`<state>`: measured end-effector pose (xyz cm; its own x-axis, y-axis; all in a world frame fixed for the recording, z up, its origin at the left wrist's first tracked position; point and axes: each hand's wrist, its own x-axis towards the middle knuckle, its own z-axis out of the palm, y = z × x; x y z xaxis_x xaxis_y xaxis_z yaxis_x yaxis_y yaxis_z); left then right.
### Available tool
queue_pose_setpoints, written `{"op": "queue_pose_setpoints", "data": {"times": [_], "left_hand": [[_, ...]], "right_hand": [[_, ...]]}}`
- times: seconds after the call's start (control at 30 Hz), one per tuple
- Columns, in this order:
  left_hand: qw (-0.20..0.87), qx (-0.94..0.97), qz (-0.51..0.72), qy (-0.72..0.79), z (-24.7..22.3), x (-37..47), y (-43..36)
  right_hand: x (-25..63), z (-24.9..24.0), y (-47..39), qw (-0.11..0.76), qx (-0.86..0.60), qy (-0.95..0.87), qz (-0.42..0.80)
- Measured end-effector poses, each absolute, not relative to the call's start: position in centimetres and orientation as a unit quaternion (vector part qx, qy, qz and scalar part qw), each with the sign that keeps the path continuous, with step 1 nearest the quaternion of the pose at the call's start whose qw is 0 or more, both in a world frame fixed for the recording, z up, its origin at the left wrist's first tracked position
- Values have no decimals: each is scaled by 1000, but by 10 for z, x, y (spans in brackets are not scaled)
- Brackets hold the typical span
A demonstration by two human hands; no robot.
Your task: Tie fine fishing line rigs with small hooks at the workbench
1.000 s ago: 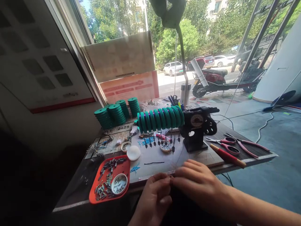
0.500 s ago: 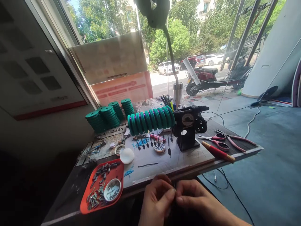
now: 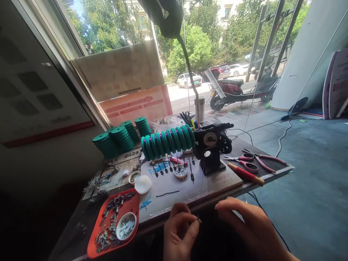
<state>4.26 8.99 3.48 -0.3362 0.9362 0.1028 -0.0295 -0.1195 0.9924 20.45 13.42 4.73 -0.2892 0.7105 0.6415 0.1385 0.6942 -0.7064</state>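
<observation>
My left hand (image 3: 181, 232) is closed in a pinch at the near edge of the table. A tiny dark piece shows at its fingertips, too small to name. My right hand (image 3: 246, 221) is apart from it on the right, fingers stretched out and nothing visible in them. Beyond the hands stands a black winding machine (image 3: 210, 145) carrying a row of green spools (image 3: 168, 142). Several dark weights hang on lines below the spools. A small dish of beads (image 3: 180, 172) and a thin black strip (image 3: 168, 194) lie on the work board.
At the left is a red tray (image 3: 137, 203) with small metal parts and a white bowl (image 3: 126, 226). Stacked green spools (image 3: 122, 138) stand behind. Scissors (image 3: 248, 166), pliers (image 3: 268, 161) and a red-handled tool (image 3: 246, 174) lie right. A lamp arm (image 3: 190, 69) rises at the back.
My right hand has moved away to the right from my left hand, and its fingers have opened out. The left hand keeps its pinch. The whole view has shifted slightly.
</observation>
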Motion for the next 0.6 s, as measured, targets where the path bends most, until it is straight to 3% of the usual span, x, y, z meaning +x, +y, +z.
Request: {"op": "queue_pose_setpoints", "data": {"times": [0.2, 0.43, 0.6], "left_hand": [[426, 419, 598, 534, 30, 44, 90], [436, 432, 601, 512, 35, 44, 87], [426, 442, 601, 511, 36, 45, 87]], "right_hand": [[186, 41, 134, 554, -192, -792, 170], [183, 62, 131, 527, -255, -710, 391], [193, 68, 133, 495, -315, -738, 334]]}}
